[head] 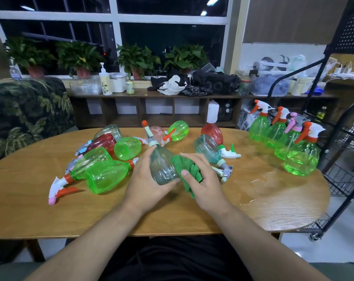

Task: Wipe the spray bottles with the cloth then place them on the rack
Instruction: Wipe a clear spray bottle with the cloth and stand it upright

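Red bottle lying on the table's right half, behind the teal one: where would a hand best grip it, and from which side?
Probably round the neck, just behind the white trigger head, coming from above and the right. The red bottle lies on its side, neck toward the person; the teal bottle crowds its left, and nothing lies close on its right.
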Action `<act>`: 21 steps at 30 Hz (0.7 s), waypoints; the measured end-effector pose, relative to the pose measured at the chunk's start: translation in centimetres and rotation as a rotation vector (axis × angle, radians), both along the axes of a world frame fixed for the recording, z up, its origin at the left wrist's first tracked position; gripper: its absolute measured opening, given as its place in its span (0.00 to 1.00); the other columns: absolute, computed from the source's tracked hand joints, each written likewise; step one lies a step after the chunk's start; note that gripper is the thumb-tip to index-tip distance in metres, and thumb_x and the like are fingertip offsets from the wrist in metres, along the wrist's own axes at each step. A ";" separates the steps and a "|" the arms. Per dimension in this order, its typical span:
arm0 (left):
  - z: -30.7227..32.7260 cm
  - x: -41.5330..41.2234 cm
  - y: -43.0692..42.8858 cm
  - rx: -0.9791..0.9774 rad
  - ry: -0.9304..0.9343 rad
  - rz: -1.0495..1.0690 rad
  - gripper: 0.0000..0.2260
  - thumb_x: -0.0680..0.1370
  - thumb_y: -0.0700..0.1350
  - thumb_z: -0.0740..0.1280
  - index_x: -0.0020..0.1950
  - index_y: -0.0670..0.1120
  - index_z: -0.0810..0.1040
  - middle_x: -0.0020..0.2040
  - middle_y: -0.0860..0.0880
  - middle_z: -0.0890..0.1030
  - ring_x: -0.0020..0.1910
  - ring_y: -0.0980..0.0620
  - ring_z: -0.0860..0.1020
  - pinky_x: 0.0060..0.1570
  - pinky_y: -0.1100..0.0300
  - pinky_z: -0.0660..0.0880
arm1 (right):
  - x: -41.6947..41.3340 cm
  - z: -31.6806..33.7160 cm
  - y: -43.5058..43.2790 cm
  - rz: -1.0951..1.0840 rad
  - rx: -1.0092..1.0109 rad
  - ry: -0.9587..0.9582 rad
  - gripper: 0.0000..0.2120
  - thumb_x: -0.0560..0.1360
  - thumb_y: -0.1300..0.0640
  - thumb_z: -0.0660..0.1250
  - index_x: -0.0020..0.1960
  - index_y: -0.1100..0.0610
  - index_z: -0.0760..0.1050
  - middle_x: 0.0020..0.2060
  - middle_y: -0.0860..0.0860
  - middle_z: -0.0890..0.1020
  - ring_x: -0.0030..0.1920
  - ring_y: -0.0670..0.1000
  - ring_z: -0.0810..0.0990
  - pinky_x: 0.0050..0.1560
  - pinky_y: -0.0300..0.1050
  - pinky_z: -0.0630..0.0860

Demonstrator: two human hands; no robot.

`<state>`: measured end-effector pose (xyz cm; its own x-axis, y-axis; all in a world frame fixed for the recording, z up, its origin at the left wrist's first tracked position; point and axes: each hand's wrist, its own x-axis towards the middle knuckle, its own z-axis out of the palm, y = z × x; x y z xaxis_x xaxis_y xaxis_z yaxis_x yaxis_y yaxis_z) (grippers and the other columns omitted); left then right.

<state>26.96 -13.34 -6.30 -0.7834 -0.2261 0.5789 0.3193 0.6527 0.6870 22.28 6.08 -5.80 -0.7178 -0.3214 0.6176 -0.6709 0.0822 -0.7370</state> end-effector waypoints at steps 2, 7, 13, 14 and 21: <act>0.0 -0.1 -0.1 0.052 -0.016 0.037 0.50 0.63 0.65 0.82 0.81 0.58 0.63 0.74 0.56 0.73 0.73 0.55 0.72 0.74 0.49 0.72 | 0.3 0.0 -0.1 -0.011 0.001 0.015 0.21 0.81 0.58 0.72 0.73 0.50 0.78 0.65 0.47 0.79 0.69 0.53 0.79 0.70 0.51 0.76; 0.0 -0.2 -0.3 -0.002 -0.007 0.048 0.51 0.64 0.61 0.83 0.82 0.56 0.62 0.74 0.58 0.71 0.74 0.56 0.70 0.75 0.53 0.70 | 0.5 -0.2 -0.4 -0.025 -0.086 0.008 0.17 0.80 0.58 0.74 0.67 0.49 0.78 0.60 0.47 0.83 0.63 0.55 0.83 0.64 0.59 0.80; 0.3 0.4 0.1 -0.228 0.036 -0.083 0.51 0.65 0.61 0.85 0.82 0.54 0.64 0.72 0.58 0.72 0.72 0.61 0.70 0.72 0.67 0.65 | 0.1 0.2 -0.1 -0.028 -0.092 0.036 0.15 0.82 0.61 0.72 0.67 0.54 0.81 0.65 0.47 0.81 0.70 0.52 0.78 0.73 0.47 0.74; 0.3 0.5 0.2 -0.249 0.038 -0.106 0.50 0.65 0.62 0.84 0.82 0.54 0.64 0.72 0.59 0.72 0.73 0.61 0.70 0.73 0.66 0.65 | 0.0 0.2 -0.1 -0.024 -0.100 0.023 0.14 0.82 0.61 0.72 0.68 0.53 0.81 0.65 0.48 0.80 0.71 0.52 0.77 0.74 0.46 0.72; 0.5 1.1 0.6 -0.288 0.069 -0.237 0.51 0.65 0.62 0.85 0.82 0.54 0.65 0.76 0.58 0.72 0.75 0.56 0.72 0.74 0.52 0.71 | -0.3 0.7 0.2 0.169 -0.337 -0.372 0.14 0.85 0.61 0.68 0.70 0.55 0.79 0.63 0.56 0.85 0.64 0.58 0.84 0.62 0.53 0.82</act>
